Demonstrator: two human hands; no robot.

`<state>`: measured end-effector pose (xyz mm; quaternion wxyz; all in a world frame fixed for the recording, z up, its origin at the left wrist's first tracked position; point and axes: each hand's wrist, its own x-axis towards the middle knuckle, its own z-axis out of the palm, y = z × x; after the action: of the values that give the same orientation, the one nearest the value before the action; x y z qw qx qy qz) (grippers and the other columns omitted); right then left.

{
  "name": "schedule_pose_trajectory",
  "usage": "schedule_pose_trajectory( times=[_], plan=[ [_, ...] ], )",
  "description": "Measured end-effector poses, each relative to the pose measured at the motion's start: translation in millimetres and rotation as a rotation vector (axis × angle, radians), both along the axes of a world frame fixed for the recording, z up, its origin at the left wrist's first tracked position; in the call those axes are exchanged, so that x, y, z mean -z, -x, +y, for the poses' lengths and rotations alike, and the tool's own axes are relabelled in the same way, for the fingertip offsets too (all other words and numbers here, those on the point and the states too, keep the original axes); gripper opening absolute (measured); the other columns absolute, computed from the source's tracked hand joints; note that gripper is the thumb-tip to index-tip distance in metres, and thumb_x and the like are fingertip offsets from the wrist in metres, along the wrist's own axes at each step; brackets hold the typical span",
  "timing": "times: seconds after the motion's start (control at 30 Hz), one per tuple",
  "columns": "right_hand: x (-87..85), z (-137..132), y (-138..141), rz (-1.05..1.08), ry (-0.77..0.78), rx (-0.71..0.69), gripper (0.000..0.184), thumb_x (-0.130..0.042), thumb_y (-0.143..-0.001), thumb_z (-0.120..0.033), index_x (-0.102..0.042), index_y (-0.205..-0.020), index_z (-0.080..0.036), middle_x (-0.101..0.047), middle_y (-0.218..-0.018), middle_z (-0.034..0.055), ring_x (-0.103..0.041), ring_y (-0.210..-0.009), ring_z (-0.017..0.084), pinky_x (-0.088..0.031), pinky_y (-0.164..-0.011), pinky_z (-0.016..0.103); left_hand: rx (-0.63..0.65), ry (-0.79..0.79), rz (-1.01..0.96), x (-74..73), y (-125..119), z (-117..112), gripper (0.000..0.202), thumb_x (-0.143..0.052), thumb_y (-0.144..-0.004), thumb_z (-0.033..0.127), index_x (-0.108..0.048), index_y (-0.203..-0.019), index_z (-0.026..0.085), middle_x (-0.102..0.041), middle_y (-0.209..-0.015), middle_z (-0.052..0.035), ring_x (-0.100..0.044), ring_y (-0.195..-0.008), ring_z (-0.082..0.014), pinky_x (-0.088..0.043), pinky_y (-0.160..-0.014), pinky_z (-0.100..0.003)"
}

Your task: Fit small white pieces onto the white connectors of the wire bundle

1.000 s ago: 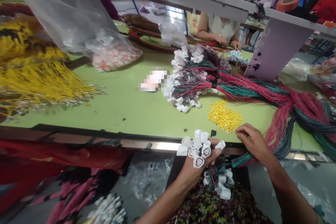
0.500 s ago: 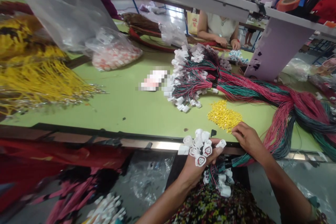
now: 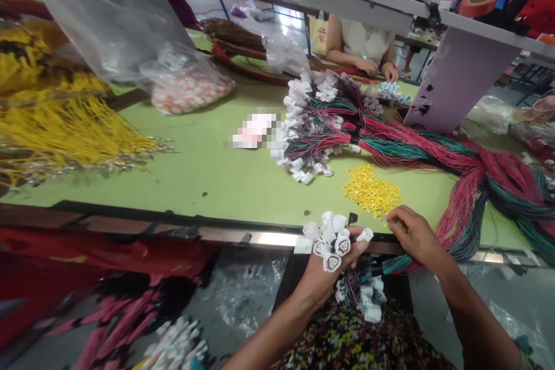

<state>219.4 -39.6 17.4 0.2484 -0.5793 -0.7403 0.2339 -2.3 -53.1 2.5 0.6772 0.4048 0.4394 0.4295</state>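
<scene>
My left hand (image 3: 319, 278) is closed round a cluster of white wire connectors (image 3: 332, 262), whose open faces point up past the fingers. More white connectors (image 3: 372, 313) on thin wires hang below that hand, over my lap. At the table's front edge, my right hand (image 3: 414, 235) has its thumb and fingertips pressed together. Anything between those fingertips is too small to make out. Just beyond them lies a loose pile of tiny yellow pieces (image 3: 372, 191).
A thick bundle of red and green wires (image 3: 403, 141) with white connectors crosses the green table (image 3: 208, 167). Yellow wires (image 3: 73, 127) lie left, near a bag of orange-and-white parts (image 3: 191, 89). A purple upright (image 3: 463, 81) supports the shelf. Opposite sits another person (image 3: 362, 49).
My right hand has shifted slightly right, its fingertips drawing back from the edge of the yellow pile. My left hand keeps its hold on the connectors almost in place.
</scene>
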Motion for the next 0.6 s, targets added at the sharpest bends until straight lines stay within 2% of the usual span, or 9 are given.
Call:
schedule_pose_trajectory(
  times=[0.17, 0.3, 0.4, 0.5, 0.6],
  plan=[
    [1.5, -1.3, 1.9, 0.037, -0.005, -0.034, 0.014, -0.057, -0.093, -0.014, -0.069, -0.092, -0.021, -0.065, -0.090, 0.0028, -0.063, -0.079, 0.017, -0.048, -0.074, 0.029, 0.000, 0.007, -0.011, 2.8, 0.2, 0.3, 0.030, -0.080, -0.072, 0.039, -0.076, -0.093, 0.018, -0.053, -0.061, 0.0037, -0.045, -0.051, -0.0110, -0.036, -0.052, -0.028],
    [6.6, 2.0, -0.6, 0.028, -0.012, -0.076, 0.022, -0.053, -0.094, -0.011, -0.072, -0.090, -0.020, -0.066, -0.089, 0.0042, -0.065, -0.085, 0.019, -0.049, -0.078, 0.031, -0.006, 0.010, -0.013, 1.5, -0.4, -0.3, 0.032, -0.081, -0.071, 0.040, -0.075, -0.093, 0.018, -0.055, -0.062, 0.0032, -0.045, -0.051, -0.0110, -0.036, -0.052, -0.028],
    [7.7, 3.8, -2.5, 0.018, -0.016, -0.098, 0.026, -0.051, -0.094, -0.009, -0.073, -0.095, -0.021, -0.068, -0.093, 0.0052, -0.065, -0.089, 0.020, -0.050, -0.081, 0.032, -0.007, 0.012, -0.033, 0.8, -0.6, -0.5, 0.033, -0.082, -0.071, 0.041, -0.075, -0.093, 0.017, -0.055, -0.061, 0.0036, -0.045, -0.051, -0.0105, -0.036, -0.052, -0.028],
    [5.2, 2.5, -2.7, 0.024, -0.028, -0.066, 0.023, -0.051, -0.095, -0.012, -0.071, -0.101, -0.021, -0.069, -0.096, 0.0055, -0.065, -0.092, 0.020, -0.050, -0.083, 0.033, 0.000, 0.005, -0.029, 1.6, -0.4, -0.7, 0.032, -0.082, -0.072, 0.040, -0.076, -0.093, 0.017, -0.056, -0.063, 0.0028, -0.045, -0.051, -0.0107, -0.036, -0.053, -0.028],
    [3.0, -0.7, -1.8, 0.042, -0.021, -0.020, 0.015, -0.055, -0.094, -0.015, -0.069, -0.098, -0.022, -0.067, -0.093, 0.0039, -0.065, -0.084, 0.019, -0.050, -0.079, 0.031, -0.002, 0.004, -0.006, 3.1, 0.1, -1.0, 0.031, -0.080, -0.073, 0.041, -0.076, -0.094, 0.018, -0.056, -0.063, 0.0022, -0.045, -0.052, -0.0115, -0.036, -0.053, -0.029]
  ],
)
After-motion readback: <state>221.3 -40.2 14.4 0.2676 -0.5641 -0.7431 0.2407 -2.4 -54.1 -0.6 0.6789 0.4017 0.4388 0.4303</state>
